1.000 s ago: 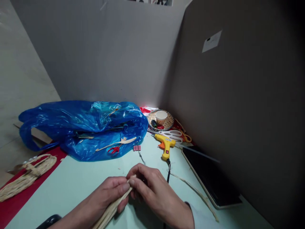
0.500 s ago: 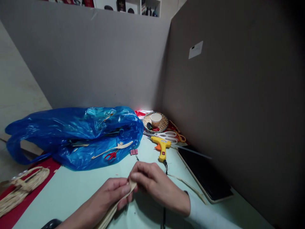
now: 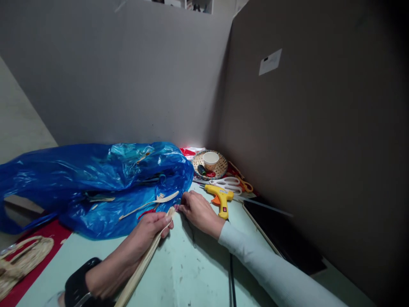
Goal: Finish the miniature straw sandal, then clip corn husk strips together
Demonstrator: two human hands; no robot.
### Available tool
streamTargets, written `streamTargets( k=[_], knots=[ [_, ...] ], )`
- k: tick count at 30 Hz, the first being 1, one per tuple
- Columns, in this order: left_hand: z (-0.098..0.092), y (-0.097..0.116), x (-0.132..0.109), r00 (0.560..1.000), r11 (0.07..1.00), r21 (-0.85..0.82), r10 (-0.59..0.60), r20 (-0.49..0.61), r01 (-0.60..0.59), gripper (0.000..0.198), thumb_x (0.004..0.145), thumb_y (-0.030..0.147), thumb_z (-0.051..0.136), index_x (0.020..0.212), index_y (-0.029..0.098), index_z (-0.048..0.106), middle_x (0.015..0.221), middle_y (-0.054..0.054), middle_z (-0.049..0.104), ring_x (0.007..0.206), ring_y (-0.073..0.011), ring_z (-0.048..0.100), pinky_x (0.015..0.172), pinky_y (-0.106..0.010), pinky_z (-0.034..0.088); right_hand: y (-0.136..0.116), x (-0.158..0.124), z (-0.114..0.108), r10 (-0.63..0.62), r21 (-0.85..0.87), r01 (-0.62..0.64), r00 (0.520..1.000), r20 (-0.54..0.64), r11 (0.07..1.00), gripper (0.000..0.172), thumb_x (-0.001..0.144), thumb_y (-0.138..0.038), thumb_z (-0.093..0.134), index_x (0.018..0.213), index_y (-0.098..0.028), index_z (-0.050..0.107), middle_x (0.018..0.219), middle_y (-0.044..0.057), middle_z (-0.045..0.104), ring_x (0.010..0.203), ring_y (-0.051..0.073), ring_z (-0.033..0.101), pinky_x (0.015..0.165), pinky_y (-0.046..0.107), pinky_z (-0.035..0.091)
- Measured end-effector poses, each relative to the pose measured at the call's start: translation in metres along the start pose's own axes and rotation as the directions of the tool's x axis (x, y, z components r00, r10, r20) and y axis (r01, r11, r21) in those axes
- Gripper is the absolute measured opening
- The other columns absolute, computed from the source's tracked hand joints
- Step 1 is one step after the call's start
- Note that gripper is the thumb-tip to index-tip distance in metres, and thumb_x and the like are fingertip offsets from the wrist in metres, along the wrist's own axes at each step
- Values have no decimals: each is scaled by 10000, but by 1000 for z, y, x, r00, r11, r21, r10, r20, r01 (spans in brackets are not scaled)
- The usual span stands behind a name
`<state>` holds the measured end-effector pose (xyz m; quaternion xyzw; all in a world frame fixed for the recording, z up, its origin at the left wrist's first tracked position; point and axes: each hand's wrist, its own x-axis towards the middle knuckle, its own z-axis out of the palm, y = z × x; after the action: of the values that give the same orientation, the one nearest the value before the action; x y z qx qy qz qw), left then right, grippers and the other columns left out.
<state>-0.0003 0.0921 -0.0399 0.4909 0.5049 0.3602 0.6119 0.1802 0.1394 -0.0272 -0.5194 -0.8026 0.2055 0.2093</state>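
Observation:
My left hand (image 3: 157, 225) is closed around the upper end of a long bundle of pale dried fibre strips (image 3: 140, 269), which runs down along my forearm to the bottom edge. My right hand (image 3: 196, 212) reaches forward, its thumb and fingers pinched at a small pink piece (image 3: 173, 207) beside the bundle's tip. Much of that piece is hidden by the fingers. A thin dark cord (image 3: 193, 238) trails below my right hand. Red-handled scissors (image 3: 147, 213) and a pale curled strip (image 3: 166, 198) lie on a blue plastic bag (image 3: 105, 217) just beyond.
A yellow glue gun (image 3: 220, 197) lies right of my hand, its black cable (image 3: 232, 273) running toward me. Behind are white-handled scissors (image 3: 228, 182) and a woven tray (image 3: 222, 164) holding a white bowl (image 3: 211, 158). A flat black panel (image 3: 281, 238) borders the grey partition (image 3: 319, 140).
My right hand has let go of the strips and moved forward to the pink piece. My left hand keeps hold of the bundle and has shifted forward and left.

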Motion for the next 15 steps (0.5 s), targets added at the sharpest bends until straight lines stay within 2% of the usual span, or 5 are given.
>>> streamTargets(
  k=[5,9,15],
  knots=[
    [-6,3,1,999,999,-35,-10,-38,9,337,842,456,660,680,171,585,507,90,439,432,-69,344,441,-206,229,6,3,-7,-58,55,58,998,0,997,197,971,-324,604,1027,-140,646,1004,47,661,911,195,645,828,396,537],
    [-5,4,2,999,999,-26,-29,-43,28,360,769,504,689,666,170,604,492,67,471,432,-77,353,443,-216,217,12,7,-12,-86,159,84,996,7,984,201,965,-335,614,980,-138,649,944,33,662,862,183,647,801,380,541],
    [0,8,2,1000,1000,21,-12,-27,12,374,717,530,707,646,173,620,474,53,496,433,-96,375,462,-234,230,18,14,-5,-38,373,35,999,-1,927,228,969,-354,600,1044,-140,621,908,22,645,764,156,634,709,327,538]
  ],
)
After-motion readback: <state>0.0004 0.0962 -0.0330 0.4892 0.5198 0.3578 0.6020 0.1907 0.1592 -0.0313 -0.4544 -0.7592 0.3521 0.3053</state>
